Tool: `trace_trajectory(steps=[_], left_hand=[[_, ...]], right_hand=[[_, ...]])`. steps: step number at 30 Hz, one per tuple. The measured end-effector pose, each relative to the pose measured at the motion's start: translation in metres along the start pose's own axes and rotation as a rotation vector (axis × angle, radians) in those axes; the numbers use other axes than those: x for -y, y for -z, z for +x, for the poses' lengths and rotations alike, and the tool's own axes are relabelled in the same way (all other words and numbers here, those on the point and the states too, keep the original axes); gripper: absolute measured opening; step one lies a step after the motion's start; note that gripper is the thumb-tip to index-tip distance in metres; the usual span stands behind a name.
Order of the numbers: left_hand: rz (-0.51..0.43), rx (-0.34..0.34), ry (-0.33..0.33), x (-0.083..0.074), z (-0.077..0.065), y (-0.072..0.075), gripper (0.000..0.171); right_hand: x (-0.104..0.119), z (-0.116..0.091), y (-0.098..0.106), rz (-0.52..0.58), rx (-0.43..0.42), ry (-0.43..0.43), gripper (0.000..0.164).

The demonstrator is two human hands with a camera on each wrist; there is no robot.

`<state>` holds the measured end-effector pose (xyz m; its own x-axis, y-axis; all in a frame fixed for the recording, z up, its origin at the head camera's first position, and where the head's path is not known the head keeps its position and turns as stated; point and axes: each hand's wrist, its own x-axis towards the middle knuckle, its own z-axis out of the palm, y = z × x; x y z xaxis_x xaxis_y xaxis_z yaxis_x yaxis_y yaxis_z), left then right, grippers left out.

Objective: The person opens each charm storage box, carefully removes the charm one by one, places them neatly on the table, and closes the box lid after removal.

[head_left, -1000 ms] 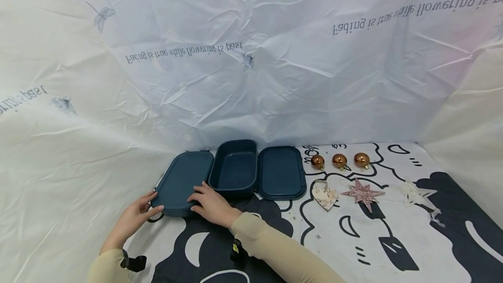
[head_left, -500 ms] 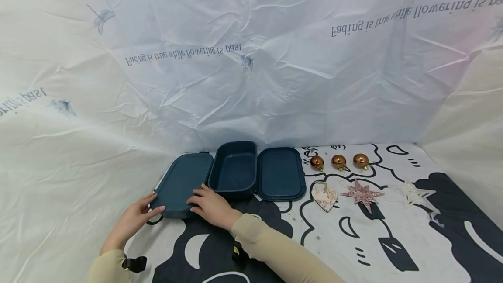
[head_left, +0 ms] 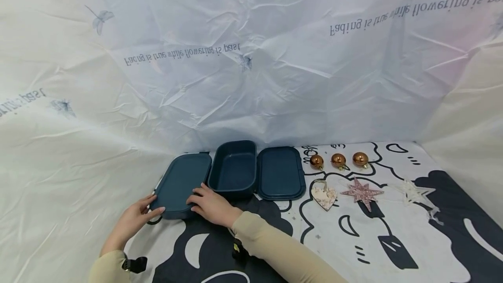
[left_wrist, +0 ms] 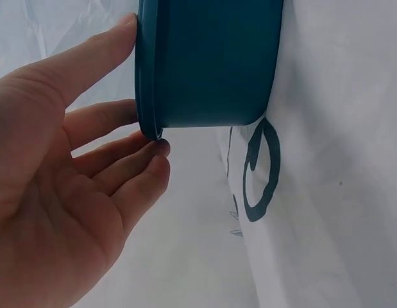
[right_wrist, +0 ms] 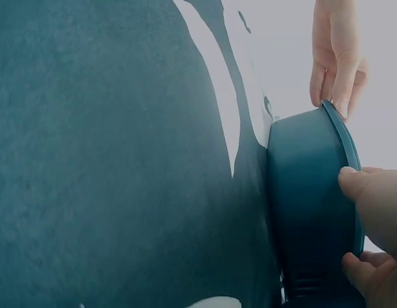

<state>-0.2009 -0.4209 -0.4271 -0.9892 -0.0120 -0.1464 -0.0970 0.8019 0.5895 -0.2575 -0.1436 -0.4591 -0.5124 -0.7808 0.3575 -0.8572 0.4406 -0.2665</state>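
Note:
A dark blue rectangular box with a flat lid [head_left: 184,182] stands at the left of the cloth. My left hand [head_left: 135,217] touches its near left corner, thumb on the front rim and other fingers along the side. In the left wrist view those fingers of the left hand [left_wrist: 89,160] are extended and spread at the rim. My right hand [head_left: 212,204] rests at the near right corner. The right wrist view shows its fingertips and thumb against the rim of the box [right_wrist: 307,173]. Beside it stands an open blue box [head_left: 235,171] with nothing inside.
A blue lid [head_left: 281,173] lies right of the open box. Farther right are three copper baubles [head_left: 339,160], a heart ornament [head_left: 324,195], a pink glitter star [head_left: 362,193] and a white star [head_left: 415,194]. A white sheet [head_left: 251,91] hangs behind the patterned cloth [head_left: 330,252].

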Motion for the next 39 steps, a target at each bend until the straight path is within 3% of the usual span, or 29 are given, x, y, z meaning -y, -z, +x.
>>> trace_trajectory(steps=[7,14,21,25,31,39], left_hand=[[-0.011,0.017,0.023,-0.001,0.000,0.000,0.099],[0.028,0.008,-0.019,-0.003,-0.003,0.002,0.093],[0.091,-0.025,-0.041,-0.011,-0.001,0.005,0.088],[0.107,-0.064,-0.061,-0.017,0.005,0.001,0.090],[0.142,-0.123,-0.164,-0.036,0.022,-0.006,0.083],[0.188,-0.154,-0.315,-0.083,0.044,-0.022,0.070]], right_hand=[[0.001,-0.001,0.001,0.065,0.013,-0.061,0.028],[-0.001,-0.004,0.001,0.111,0.056,-0.095,0.031],[-0.007,-0.010,0.011,0.206,0.130,-0.098,0.041],[-0.015,-0.019,0.018,0.248,0.102,-0.095,0.043],[-0.026,-0.037,0.036,0.243,0.044,-0.068,0.042],[-0.050,-0.069,0.062,0.226,-0.036,-0.134,0.039]])
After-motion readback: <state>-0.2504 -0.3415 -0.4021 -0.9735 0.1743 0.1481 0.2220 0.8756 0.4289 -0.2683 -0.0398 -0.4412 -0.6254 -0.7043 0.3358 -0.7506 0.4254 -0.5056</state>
